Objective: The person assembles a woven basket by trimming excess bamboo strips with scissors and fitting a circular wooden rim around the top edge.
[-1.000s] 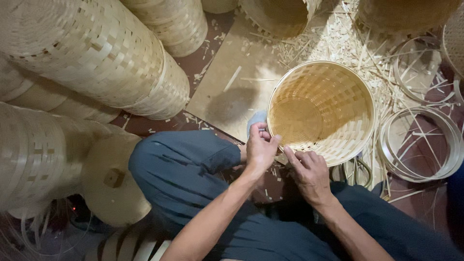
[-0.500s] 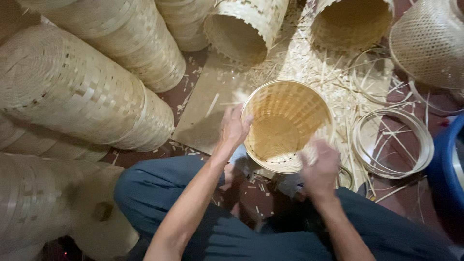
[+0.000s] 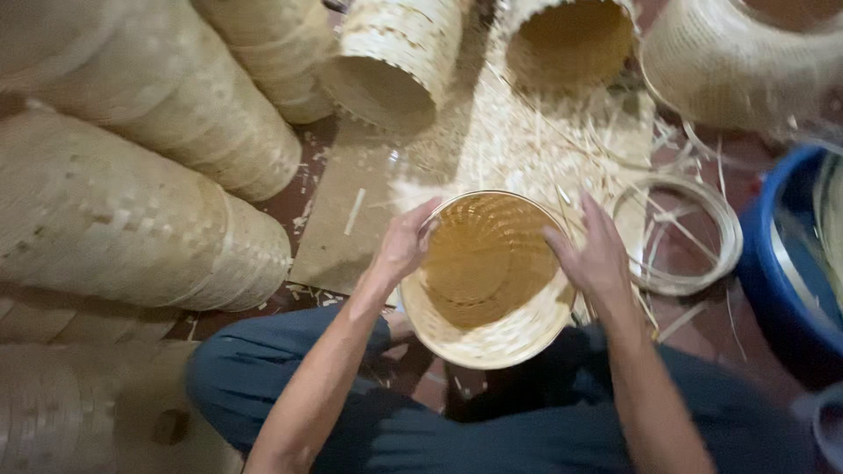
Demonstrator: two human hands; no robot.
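Two hands are gripping one woven basket (image 3: 483, 281) at centre frame, mouth facing up toward the camera, seemingly so its rim and inside can be seen. Left hand (image 3: 406, 241) is closing over the rim's left edge; right hand (image 3: 593, 254) is clasping the right edge, so the basket is sitting between them above the knees. Stacked baskets (image 3: 149, 219) are lying on their sides at left. Loose hoops (image 3: 676, 233) and shavings (image 3: 518, 140) are lying upper right, a blue tub (image 3: 781, 272) beside them.

Basket-weaving workshop: stacked woven baskets (image 3: 158, 219), bamboo shavings (image 3: 518, 132), coiled rim hoops (image 3: 676, 233) on floor.
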